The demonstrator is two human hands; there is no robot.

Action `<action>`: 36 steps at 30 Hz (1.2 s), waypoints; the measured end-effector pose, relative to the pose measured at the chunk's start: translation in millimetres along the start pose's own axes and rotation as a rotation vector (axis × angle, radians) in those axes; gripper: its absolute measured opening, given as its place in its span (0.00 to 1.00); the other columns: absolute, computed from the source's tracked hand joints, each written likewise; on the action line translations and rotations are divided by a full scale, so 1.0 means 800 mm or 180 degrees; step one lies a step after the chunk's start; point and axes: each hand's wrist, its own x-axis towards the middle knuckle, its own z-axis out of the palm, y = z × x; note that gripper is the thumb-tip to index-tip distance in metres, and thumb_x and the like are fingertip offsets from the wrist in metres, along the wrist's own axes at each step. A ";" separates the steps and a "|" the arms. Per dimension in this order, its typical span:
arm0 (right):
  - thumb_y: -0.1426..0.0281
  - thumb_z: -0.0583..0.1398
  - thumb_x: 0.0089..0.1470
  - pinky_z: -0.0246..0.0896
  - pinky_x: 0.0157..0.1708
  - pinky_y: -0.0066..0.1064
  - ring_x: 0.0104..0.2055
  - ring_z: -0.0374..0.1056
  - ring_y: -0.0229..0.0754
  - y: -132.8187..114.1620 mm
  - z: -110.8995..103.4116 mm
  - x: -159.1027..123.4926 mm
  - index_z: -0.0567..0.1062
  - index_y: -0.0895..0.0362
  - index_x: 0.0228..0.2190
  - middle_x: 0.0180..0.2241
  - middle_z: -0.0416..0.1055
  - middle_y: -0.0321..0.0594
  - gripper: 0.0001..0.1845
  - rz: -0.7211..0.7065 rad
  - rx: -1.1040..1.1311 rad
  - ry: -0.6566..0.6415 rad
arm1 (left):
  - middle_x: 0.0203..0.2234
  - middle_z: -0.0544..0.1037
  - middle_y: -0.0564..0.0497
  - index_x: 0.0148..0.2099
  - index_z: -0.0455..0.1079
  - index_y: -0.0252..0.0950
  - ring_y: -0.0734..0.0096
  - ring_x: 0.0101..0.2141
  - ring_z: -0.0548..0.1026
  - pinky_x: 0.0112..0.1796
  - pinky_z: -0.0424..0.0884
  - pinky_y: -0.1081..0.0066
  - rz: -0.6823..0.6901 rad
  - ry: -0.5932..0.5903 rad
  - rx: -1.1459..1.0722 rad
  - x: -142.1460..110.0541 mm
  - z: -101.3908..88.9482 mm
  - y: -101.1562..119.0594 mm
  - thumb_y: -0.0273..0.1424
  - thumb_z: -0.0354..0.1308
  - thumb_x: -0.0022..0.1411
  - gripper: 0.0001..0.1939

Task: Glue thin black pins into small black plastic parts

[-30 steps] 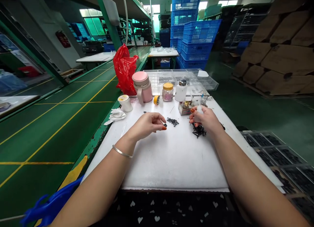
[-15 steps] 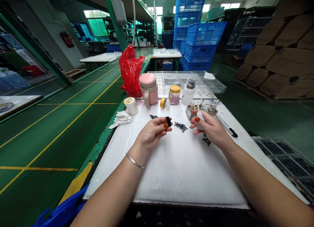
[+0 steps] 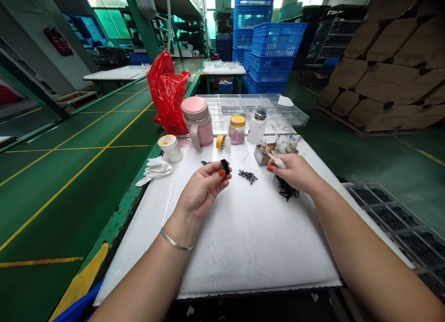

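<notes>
My left hand (image 3: 205, 187) pinches a small black block-like part (image 3: 225, 167) between thumb and fingers above the white tabletop. My right hand (image 3: 295, 171) is closed around a small white squeeze bottle (image 3: 280, 163), whose thin tip points up and left toward a small box (image 3: 261, 156) holding little bottles and a gold-coloured piece. Between the hands lies a scatter of small black rings (image 3: 247, 176). A heap of thin black pieces (image 3: 287, 189) rests just below my right hand. More dark pieces (image 3: 205, 163) lie behind my left hand, partly hidden.
Along the back stand a pink mug (image 3: 197, 122), orange tape (image 3: 220, 142), a yellow-lidded jar (image 3: 237, 129), a white bottle (image 3: 256, 128) and a clear compartment tray (image 3: 295, 115). At left are a white tub (image 3: 170, 149), white gloves (image 3: 155, 169) and a red bag (image 3: 168, 92).
My right hand has turned over, and the white squeeze bottle now lies tilted with its tip at the small box. The black heap is more exposed. The whole view has shifted slightly.
</notes>
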 end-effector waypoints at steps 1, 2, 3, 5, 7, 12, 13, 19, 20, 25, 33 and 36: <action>0.66 0.59 0.53 0.56 0.31 0.31 0.33 0.69 0.43 0.007 -0.005 -0.002 0.77 0.53 0.29 0.29 0.75 0.36 0.06 0.0038 -0.0194 -0.0299 | 0.30 0.78 0.50 0.37 0.78 0.30 0.76 0.30 0.77 0.29 0.74 0.82 0.0009 0.0012 0.0025 0.000 0.000 0.001 0.23 0.73 0.46 0.13; 0.68 0.60 0.52 0.55 0.31 0.30 0.33 0.69 0.42 0.012 -0.010 -0.004 0.78 0.53 0.28 0.28 0.76 0.36 0.06 0.0089 -0.0394 -0.0579 | 0.30 0.78 0.50 0.37 0.78 0.30 0.76 0.30 0.77 0.29 0.74 0.82 0.0005 0.0009 0.0061 0.000 0.001 0.001 0.23 0.73 0.46 0.13; 0.69 0.61 0.50 0.55 0.30 0.30 0.32 0.70 0.42 0.015 -0.014 -0.007 0.78 0.54 0.26 0.27 0.75 0.37 0.04 0.0148 -0.0618 -0.0797 | 0.30 0.78 0.50 0.37 0.78 0.30 0.76 0.29 0.77 0.29 0.74 0.81 -0.0011 0.0004 0.0097 0.000 0.001 0.001 0.23 0.73 0.46 0.14; 0.70 0.65 0.43 0.53 0.27 0.30 0.29 0.69 0.43 0.017 -0.018 -0.011 0.77 0.55 0.22 0.23 0.73 0.39 0.02 0.0271 -0.1013 -0.1018 | 0.30 0.78 0.50 0.37 0.78 0.30 0.76 0.29 0.77 0.29 0.74 0.81 -0.0047 0.0004 0.0164 -0.001 0.002 0.001 0.23 0.73 0.46 0.14; 0.71 0.68 0.38 0.51 0.24 0.31 0.26 0.67 0.44 0.015 -0.016 -0.015 0.75 0.56 0.18 0.20 0.70 0.41 0.06 0.0357 -0.1200 -0.1019 | 0.30 0.78 0.50 0.37 0.78 0.30 0.76 0.29 0.77 0.29 0.73 0.81 -0.0059 -0.0006 0.0226 -0.002 0.004 0.001 0.23 0.73 0.46 0.13; 0.77 0.67 0.34 0.48 0.22 0.31 0.23 0.65 0.42 0.004 -0.002 -0.019 0.74 0.56 0.17 0.19 0.68 0.42 0.07 0.0290 -0.1340 -0.0996 | 0.29 0.79 0.50 0.37 0.78 0.30 0.75 0.29 0.77 0.29 0.73 0.80 -0.0046 -0.0009 0.0294 -0.003 0.003 0.001 0.24 0.73 0.46 0.13; 0.78 0.66 0.34 0.48 0.22 0.30 0.22 0.64 0.42 0.002 -0.002 -0.020 0.73 0.56 0.17 0.19 0.67 0.41 0.07 0.0247 -0.1304 -0.1023 | 0.30 0.79 0.50 0.36 0.78 0.31 0.75 0.30 0.77 0.29 0.74 0.80 -0.0049 0.0003 0.0296 -0.003 0.003 0.001 0.24 0.74 0.45 0.13; 0.75 0.63 0.41 0.50 0.22 0.30 0.24 0.65 0.40 0.007 -0.018 -0.018 0.75 0.55 0.19 0.20 0.70 0.37 0.05 0.0071 -0.0855 -0.1209 | 0.30 0.79 0.50 0.37 0.78 0.32 0.75 0.30 0.78 0.29 0.74 0.81 -0.0055 0.0007 0.0343 -0.003 0.002 0.001 0.25 0.74 0.45 0.14; 0.74 0.62 0.42 0.50 0.23 0.29 0.24 0.64 0.39 0.008 -0.021 -0.018 0.75 0.55 0.18 0.20 0.70 0.37 0.05 0.0058 -0.0789 -0.1234 | 0.30 0.79 0.50 0.37 0.78 0.31 0.75 0.30 0.78 0.29 0.74 0.81 -0.0052 0.0001 0.0351 -0.003 0.002 0.001 0.25 0.74 0.46 0.14; 0.74 0.60 0.44 0.52 0.23 0.29 0.25 0.65 0.40 0.010 -0.030 -0.018 0.72 0.55 0.18 0.20 0.71 0.36 0.06 0.0062 -0.0619 -0.1149 | 0.30 0.79 0.50 0.37 0.78 0.32 0.75 0.31 0.78 0.30 0.74 0.81 -0.0043 -0.0074 0.0372 -0.003 0.002 0.001 0.25 0.74 0.47 0.13; 0.73 0.58 0.47 0.58 0.25 0.30 0.26 0.69 0.41 -0.002 -0.025 -0.019 0.73 0.54 0.25 0.22 0.73 0.36 0.04 -0.0124 0.0567 -0.0508 | 0.30 0.78 0.51 0.37 0.78 0.32 0.76 0.30 0.77 0.29 0.73 0.81 -0.0059 -0.0130 0.0379 -0.005 0.005 -0.001 0.24 0.73 0.46 0.13; 0.70 0.59 0.49 0.59 0.25 0.31 0.26 0.67 0.41 -0.015 -0.013 -0.021 0.76 0.54 0.27 0.24 0.72 0.36 0.04 -0.0227 0.1230 -0.0207 | 0.31 0.79 0.50 0.38 0.78 0.32 0.76 0.31 0.77 0.30 0.73 0.81 -0.0095 -0.0193 0.0395 -0.006 0.005 -0.004 0.25 0.73 0.48 0.12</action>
